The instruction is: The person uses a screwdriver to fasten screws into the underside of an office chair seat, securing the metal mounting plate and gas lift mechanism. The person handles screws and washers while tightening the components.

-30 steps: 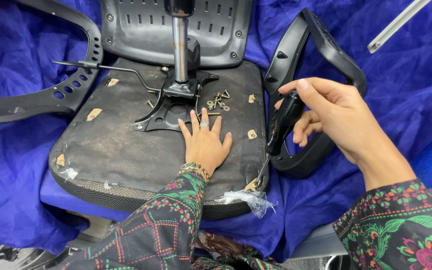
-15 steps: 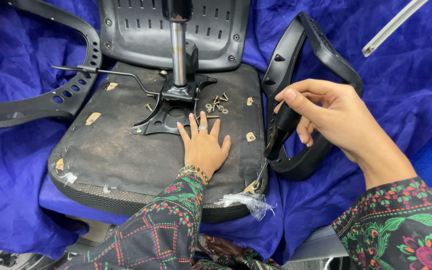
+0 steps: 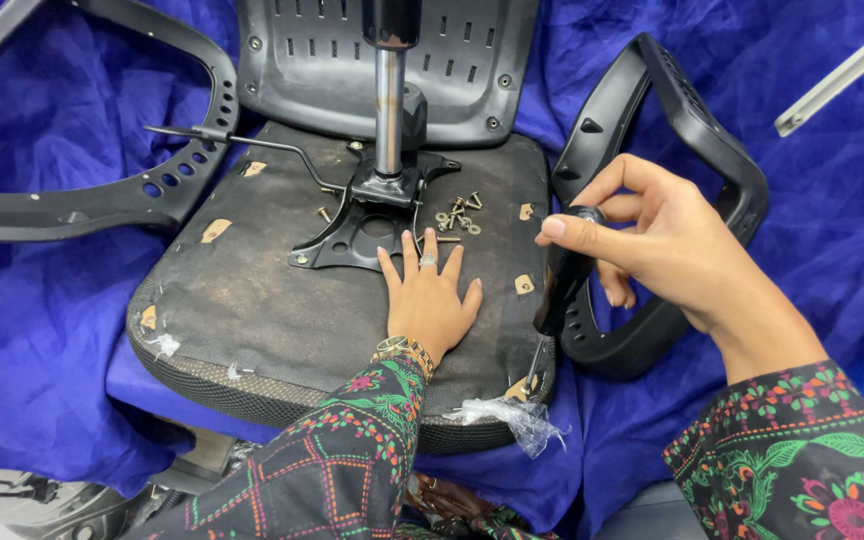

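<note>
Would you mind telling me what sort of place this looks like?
Probably a furniture repair or assembly spot: an upturned chair seat lies on a blue cloth, loose screws sit by its mount, and the right hand holds a screwdriver.

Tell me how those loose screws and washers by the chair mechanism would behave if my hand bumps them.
The screws and washers look small and light, so they would probably scatter. They lie loose on the flat seat underside, so the washers may roll. The left hand rests just below them.

armrests (image 3: 102,200) – 2 | screwdriver (image 3: 562,285) – 1 | hands (image 3: 430,300) – 2
</note>
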